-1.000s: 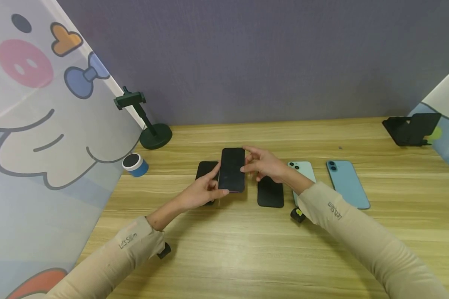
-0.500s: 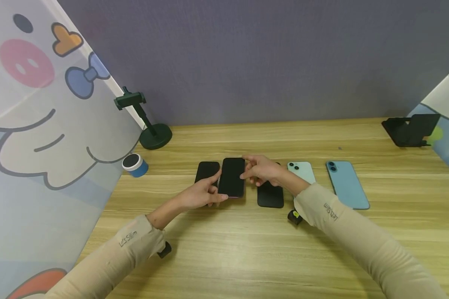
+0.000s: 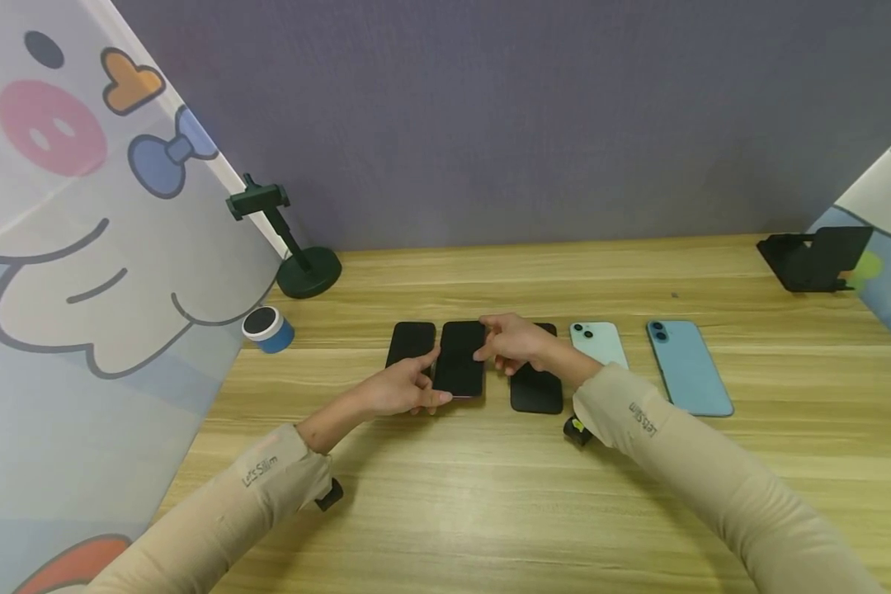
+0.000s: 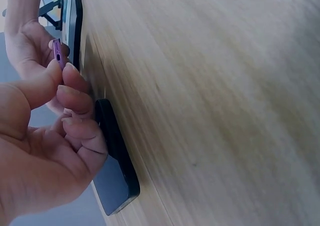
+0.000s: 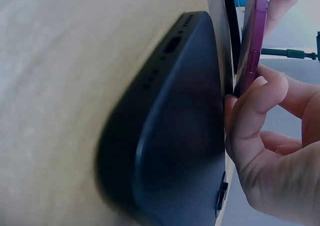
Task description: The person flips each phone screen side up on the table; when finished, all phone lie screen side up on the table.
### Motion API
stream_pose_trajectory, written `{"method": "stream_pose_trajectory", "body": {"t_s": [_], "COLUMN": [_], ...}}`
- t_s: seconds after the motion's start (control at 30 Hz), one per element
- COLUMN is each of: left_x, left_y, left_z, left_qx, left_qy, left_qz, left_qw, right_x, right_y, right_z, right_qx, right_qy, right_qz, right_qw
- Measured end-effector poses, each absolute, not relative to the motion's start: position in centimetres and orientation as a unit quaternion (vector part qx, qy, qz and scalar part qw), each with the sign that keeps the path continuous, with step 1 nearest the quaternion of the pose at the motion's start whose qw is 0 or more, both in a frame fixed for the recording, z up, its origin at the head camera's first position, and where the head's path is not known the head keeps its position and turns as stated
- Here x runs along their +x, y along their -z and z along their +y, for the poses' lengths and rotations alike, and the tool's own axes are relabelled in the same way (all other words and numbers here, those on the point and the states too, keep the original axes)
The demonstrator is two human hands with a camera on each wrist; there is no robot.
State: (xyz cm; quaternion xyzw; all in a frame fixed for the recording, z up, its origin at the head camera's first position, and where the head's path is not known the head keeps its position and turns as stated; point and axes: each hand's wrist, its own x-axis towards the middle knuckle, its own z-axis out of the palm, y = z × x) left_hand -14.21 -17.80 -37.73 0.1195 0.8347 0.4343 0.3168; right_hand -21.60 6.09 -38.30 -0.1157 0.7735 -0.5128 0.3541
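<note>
Both hands hold a smartphone (image 3: pixel 459 356) with a black screen facing up and a purple frame. My left hand (image 3: pixel 393 388) pinches its lower left corner; in the left wrist view thumb and fingers close on the purple end (image 4: pixel 58 53) with the charging port. At the upper right edge, my right hand (image 3: pixel 518 342) grips it between thumb and fingers, beside the side button in the right wrist view. The phone is close over the table. Left of it lies a black phone (image 3: pixel 412 338); another black phone (image 3: pixel 537 394) lies partly under my right hand in the head view.
Farther right lie a mint phone (image 3: pixel 597 340), partly hidden by the right arm, and a blue phone (image 3: pixel 689 367). A dark green phone stand (image 3: pixel 308 271) and a blue-and-white jar (image 3: pixel 269 330) are at left. A black folding stand (image 3: pixel 817 257) is at back right, before the grey partition (image 3: pixel 520 124).
Both hands have brought the purple-framed phone down and toward the person, level with the row of other phones. The other phones stay where they were.
</note>
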Motion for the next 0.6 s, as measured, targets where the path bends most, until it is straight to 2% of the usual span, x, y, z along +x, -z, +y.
{"method": "stream_pose_trajectory", "body": {"t_s": [0.6], "left_x": [-14.2], "left_y": [37.6], "left_z": [-16.6], "left_qx": [0.089], "left_qy": [-0.360], "left_qz": [0.878], "left_qw": [0.302], "right_x": [-21.4], "right_y": [38.4], "right_z": [5.6], "right_qx": [-0.124], "right_qy": [0.465], "right_qz": [0.818], "right_qw": [0.315]}}
